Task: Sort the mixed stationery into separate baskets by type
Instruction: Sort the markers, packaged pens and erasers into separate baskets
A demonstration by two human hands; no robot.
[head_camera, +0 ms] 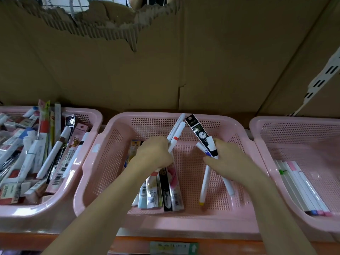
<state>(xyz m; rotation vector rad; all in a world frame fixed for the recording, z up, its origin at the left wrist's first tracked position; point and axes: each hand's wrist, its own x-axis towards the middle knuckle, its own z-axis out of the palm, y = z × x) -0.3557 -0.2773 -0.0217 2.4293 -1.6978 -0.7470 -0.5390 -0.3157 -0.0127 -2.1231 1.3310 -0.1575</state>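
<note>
Our left hand (pixel 153 153) is clamped around a small bundle of white pens (pixel 175 134), their capped ends fanning up and away over the middle basket (pixel 117 126), while our right hand (pixel 223 158) grips a black packaged item (pixel 199 134) together with what looks like a white marker or two, though the fingers hide how many. Both hands hover apart above the middle basket, each holding its own kind, which suggests we are splitting loose pens from packaged goods before dropping them. Below the left hand, a row of flat packaged refills (pixel 161 190) lies side by side along the basket's left half, barcodes toward us, so that type has evidently been gathered there. Under the right hand, two loose white markers (pixel 205 183) lie crossed on the basket floor, one with a yellow tip; we judge these do not belong with the packets and still need moving. The right basket (pixel 261 124) holds a neat line of slim white pens (pixel 301 188) with coloured ends, laid parallel, a likely home for the pens in our left hand. The left basket (pixel 88 112) is heaped with mixed stationery (pixel 40 155), packets and markers jumbled at all angles, so plenty remains unsorted. All three baskets sit on a shelf with an orange front edge (pixel 128 243), backed by torn cardboard (pixel 184 61).
</note>
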